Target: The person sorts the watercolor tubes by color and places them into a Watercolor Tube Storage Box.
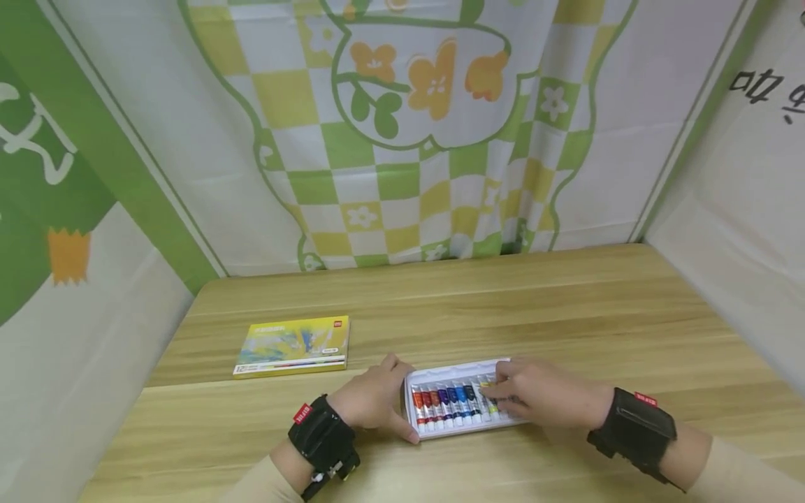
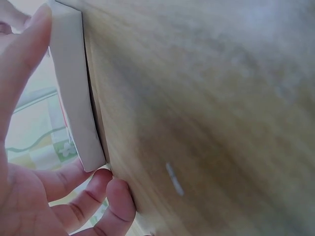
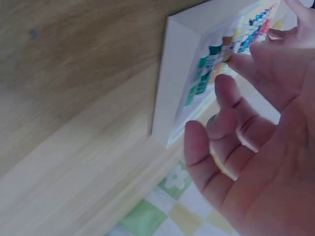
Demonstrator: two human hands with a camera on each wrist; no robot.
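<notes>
A shallow white tray [image 1: 464, 434] holds a row of paint tubes [image 1: 448, 402], among them red, purple, blue and black ones. My left hand [image 1: 376, 395] grips the tray's left end, thumb at the near corner and fingers at the far one. In the left wrist view the tray's white side wall [image 2: 74, 93] lies between thumb and fingers. Over the tray's right part, my right hand [image 1: 547, 392] pinches at a yellowish paint tube among the others. Green tubes [image 3: 206, 73] lie beside those fingertips in the right wrist view; the exact contact is partly hidden.
A yellow flat paint box [image 1: 292, 346] lies on the wooden table [image 1: 503, 307] to the left, behind my left hand. A patterned cloth curtain [image 1: 409, 181] hangs along the table's back edge, with more printed cloth at both sides.
</notes>
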